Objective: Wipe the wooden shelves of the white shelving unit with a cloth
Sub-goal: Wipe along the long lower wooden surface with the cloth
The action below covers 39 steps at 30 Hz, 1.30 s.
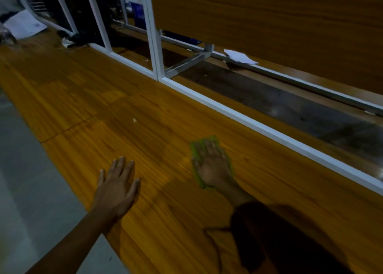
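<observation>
A long wooden shelf (99,99) runs diagonally through the view, edged on the far side by the white frame (248,120) of the shelving unit. A green cloth (195,149) lies flat on the wood, and my right hand (213,166) presses on it with the fingers spread. Only the cloth's edges show around the hand. My left hand (117,188) hovers flat over the shelf's near edge, fingers apart, holding nothing. A dark sleeve (279,238) covers my right forearm.
White uprights (152,29) rise from the frame at the middle. Behind it a lower shelf holds a white paper (240,56). A white sheet (22,25) and dark clutter (76,37) lie at the far left end. Grey floor (24,180) borders the shelf on the left.
</observation>
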Tool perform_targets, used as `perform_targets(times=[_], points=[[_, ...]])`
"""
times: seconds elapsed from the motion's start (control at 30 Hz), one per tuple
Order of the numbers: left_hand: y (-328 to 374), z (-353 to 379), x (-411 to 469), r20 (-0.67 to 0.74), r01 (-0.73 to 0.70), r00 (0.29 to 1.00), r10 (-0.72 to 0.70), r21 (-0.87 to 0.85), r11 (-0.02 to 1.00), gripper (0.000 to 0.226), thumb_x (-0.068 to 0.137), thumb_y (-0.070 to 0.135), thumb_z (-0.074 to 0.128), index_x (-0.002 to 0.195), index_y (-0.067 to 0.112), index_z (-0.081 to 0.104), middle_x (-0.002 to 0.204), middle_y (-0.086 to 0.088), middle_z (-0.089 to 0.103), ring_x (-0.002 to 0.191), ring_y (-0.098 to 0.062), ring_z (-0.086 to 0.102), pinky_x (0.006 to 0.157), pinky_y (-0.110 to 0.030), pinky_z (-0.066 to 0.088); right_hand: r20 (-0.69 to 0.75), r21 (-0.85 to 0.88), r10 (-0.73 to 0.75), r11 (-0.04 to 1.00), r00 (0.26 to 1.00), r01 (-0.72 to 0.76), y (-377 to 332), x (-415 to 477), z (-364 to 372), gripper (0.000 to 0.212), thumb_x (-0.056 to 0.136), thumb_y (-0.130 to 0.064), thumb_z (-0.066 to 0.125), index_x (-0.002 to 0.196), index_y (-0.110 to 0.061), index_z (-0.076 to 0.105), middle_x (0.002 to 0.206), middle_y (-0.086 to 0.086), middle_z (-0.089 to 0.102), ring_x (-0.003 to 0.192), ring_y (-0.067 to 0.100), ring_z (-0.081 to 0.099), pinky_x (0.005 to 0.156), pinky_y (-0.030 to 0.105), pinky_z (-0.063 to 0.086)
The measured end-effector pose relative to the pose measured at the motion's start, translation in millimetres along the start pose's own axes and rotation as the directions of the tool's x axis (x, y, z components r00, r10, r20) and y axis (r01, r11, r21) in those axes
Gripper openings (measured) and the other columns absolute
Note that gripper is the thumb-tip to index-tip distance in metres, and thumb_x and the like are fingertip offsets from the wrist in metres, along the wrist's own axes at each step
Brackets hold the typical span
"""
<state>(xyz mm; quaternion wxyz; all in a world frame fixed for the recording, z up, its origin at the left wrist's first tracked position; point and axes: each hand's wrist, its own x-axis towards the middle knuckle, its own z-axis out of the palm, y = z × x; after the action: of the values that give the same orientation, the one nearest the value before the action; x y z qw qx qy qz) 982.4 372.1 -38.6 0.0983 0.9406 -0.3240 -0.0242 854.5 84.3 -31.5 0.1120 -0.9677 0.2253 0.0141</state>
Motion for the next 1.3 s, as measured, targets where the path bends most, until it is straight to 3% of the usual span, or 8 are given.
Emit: perform_targets(times=[0.17,0.33,0.5,0.63,0.8,0.93,1.2,1.3], points=[[3,-3,20,0.005,-0.034,0.999,0.034,0.020,0.999,0.084,0.087,0.073,0.003,0.156,0.024,0.011,0.163,-0.005,-0.001,0.150,-0.020,-0.004,0.121,-0.049,0.002,-0.051,-0.068,0.202,0.976,0.978,-0.205,85,31,-23,0.064,0.104,-0.055,0.010,0.161,-0.025,0.006,0.168,0.011,0.005,0.155,0.028,0.000,0.124,0.047,-0.001],[33,0,71,0.000,-0.051,0.999,0.051,-0.010,0.999,0.087,0.086,0.073,0.009,0.155,0.020,0.017,0.163,-0.009,0.005,0.150,-0.022,-0.001,0.121,-0.046,0.004,-0.036,-0.040,0.289,0.956,0.957,-0.290,56,75,-24,0.066,0.103,-0.051,0.008,0.161,-0.019,0.006,0.167,0.016,0.000,0.154,0.034,-0.002,0.123,0.053,0.000],[89,12,113,0.044,-0.194,0.980,0.196,-0.049,0.980,0.088,0.085,0.073,0.002,0.156,0.021,0.012,0.163,-0.007,0.000,0.150,-0.021,-0.006,0.121,-0.043,0.000,0.013,-0.060,0.093,0.994,0.996,-0.092,14,78,-12,0.065,0.103,-0.053,0.010,0.161,-0.024,0.002,0.168,0.011,-0.002,0.155,0.028,-0.006,0.123,0.051,-0.003],[111,18,142,0.094,-0.213,0.973,0.210,0.028,0.977,0.077,0.092,0.066,0.004,0.156,0.023,0.005,0.163,-0.008,-0.008,0.149,-0.022,-0.011,0.120,-0.044,-0.004,-0.006,-0.073,-0.023,0.997,1.000,0.023,40,36,-11,0.066,0.102,-0.057,0.011,0.161,-0.030,0.003,0.168,0.005,0.000,0.155,0.023,-0.004,0.124,0.045,-0.004],[111,17,150,0.104,-0.260,0.961,0.258,0.006,0.966,0.090,0.081,0.072,-0.004,0.156,0.023,0.006,0.163,-0.007,-0.007,0.149,-0.022,-0.011,0.121,-0.047,-0.004,-0.053,-0.091,0.244,0.964,0.968,-0.248,87,45,-21,0.066,0.104,-0.055,0.012,0.161,-0.025,0.005,0.168,0.009,0.002,0.155,0.028,0.000,0.124,0.049,0.002],[112,19,156,0.063,-0.273,0.960,0.273,-0.002,0.962,0.086,0.084,0.072,0.000,0.155,0.025,0.012,0.163,-0.008,0.000,0.150,-0.025,-0.003,0.120,-0.052,0.001,-0.066,-0.054,0.364,0.928,0.929,-0.368,60,88,-18,0.066,0.104,-0.051,0.013,0.161,-0.018,0.006,0.167,0.017,0.001,0.154,0.035,-0.003,0.123,0.055,0.001],[107,20,156,0.010,-0.255,0.967,0.255,-0.034,0.966,0.070,0.092,0.055,0.011,0.147,0.019,0.035,0.160,-0.011,0.023,0.148,-0.029,0.016,0.116,-0.052,0.019,0.009,-0.051,0.032,0.998,0.999,-0.032,6,78,-12,0.063,0.104,-0.055,0.017,0.160,-0.031,0.002,0.169,0.003,-0.001,0.155,0.022,-0.005,0.124,0.046,-0.004],[105,18,153,0.005,-0.277,0.961,0.277,-0.051,0.960,0.061,0.094,0.050,0.016,0.139,0.018,0.042,0.156,-0.014,0.030,0.145,-0.030,0.022,0.115,-0.050,0.024,-0.020,-0.064,0.070,0.995,0.997,-0.071,42,62,-17,0.063,0.103,-0.058,0.015,0.160,-0.031,0.008,0.169,0.003,0.004,0.155,0.023,0.000,0.124,0.044,0.000]])
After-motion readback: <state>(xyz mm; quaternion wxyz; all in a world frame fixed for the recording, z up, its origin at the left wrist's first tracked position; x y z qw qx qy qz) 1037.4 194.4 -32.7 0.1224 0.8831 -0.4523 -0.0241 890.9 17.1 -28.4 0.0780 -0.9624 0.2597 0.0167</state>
